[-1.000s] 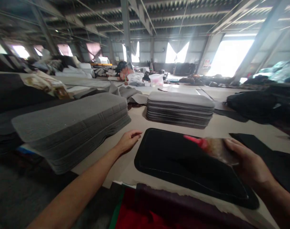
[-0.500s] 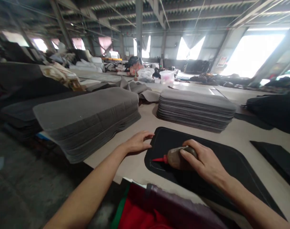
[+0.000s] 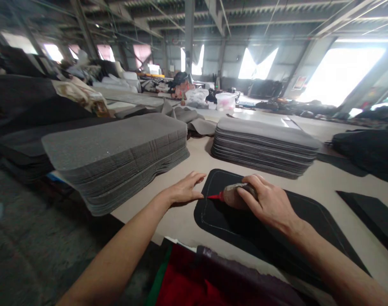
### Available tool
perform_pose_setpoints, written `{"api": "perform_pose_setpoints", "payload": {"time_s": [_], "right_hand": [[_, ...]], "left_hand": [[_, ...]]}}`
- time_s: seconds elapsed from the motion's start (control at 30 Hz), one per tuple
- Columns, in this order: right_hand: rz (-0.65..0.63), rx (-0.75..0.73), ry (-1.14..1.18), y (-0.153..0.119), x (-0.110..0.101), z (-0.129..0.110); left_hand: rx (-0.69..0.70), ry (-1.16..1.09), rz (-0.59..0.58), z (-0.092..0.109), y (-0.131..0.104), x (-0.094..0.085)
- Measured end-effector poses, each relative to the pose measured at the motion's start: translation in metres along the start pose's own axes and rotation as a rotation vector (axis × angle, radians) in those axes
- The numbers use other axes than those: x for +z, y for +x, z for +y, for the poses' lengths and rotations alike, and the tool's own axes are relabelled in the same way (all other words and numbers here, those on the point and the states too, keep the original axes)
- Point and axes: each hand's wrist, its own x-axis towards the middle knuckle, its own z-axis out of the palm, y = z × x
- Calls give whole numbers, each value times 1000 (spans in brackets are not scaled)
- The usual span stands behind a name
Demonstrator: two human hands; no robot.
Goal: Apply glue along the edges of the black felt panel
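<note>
Squeezing glue along the near-left edge of a black mat (image 3: 276, 229) on the table (image 3: 321, 182).

Right hand (image 3: 267, 204) is wrapped tight around a brownish bottle (image 3: 233, 195), its red nozzle (image 3: 214, 196) tipped down onto the mat's border, where a thin pale line follows the rim. Left hand (image 3: 184, 191) lies flat and open on the table just beside the mat's corner, fingertips close to the nozzle, gripping nothing. Behind them sits a stack of grey mats (image 3: 264, 144), and a taller grey stack (image 3: 117, 153) leans off the table's left side. Further back, a white tub (image 3: 225, 101) stands among the clutter.
</note>
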Motion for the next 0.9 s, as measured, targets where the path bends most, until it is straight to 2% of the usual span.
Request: {"api": "perform_pose_setpoints", "payload": {"time_s": [0.1,0.17,0.2,0.33,0.43,0.5,0.57,0.67,0.77,0.9], "right_hand": [[59,51,71,1,4,5],[119,145,228,1,5,15],[154,236,379,0,5,21],[355,625,1113,-5,3,63],[474,717,1348,-12,-6,101],[555,757,1492,-20,-15,127],[660,771,1565,-30,-24,151],[814,784,1526,-44,-33,184],[959,805,1474,-54,-34,213],[1101,781,1375,-55,-23,243]], "left_hand": [[-17,6,-3,2,-1,-1],[-32,11,-1,3,-1,-1],[-42,16,-2,4,-2,-1],[-79,43,-19,11,-1,-2],[-85,59,-39,13,-3,-3],[-90,66,-49,6,-3,-4],[-153,124,-40,-9,-2,-4],[-179,144,-34,-26,3,-5],[-215,137,-18,-29,7,-7],[-285,149,33,-36,6,-10]]}}
